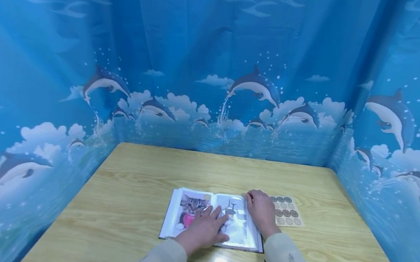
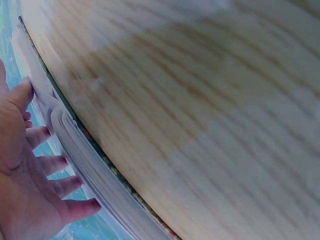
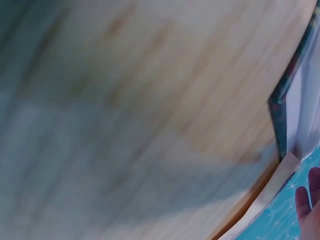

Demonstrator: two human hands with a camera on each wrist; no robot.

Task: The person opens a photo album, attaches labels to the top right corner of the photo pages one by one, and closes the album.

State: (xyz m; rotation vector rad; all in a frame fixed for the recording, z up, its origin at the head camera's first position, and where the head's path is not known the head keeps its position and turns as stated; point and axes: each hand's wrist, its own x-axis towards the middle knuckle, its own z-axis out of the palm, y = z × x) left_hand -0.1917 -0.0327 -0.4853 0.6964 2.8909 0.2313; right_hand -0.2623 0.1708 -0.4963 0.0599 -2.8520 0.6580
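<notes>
Across an open book [image 1: 237, 237], the left hand [image 1: 205, 228] rests with spread fingers; the right hand [image 1: 262, 209] is at the book's upper right corner, whether pinching anything I cannot tell. The book lies on a wood-grained table [image 1: 129, 199], beside a sheet of round shapes [image 1: 289, 212].

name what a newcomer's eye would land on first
Likely the bright blue dolphin-print backdrop, walling the yellowish wood-grain table on three sides. Next, the open white-paged album on the table, left hand spread over it, right hand at its far right corner.
</notes>
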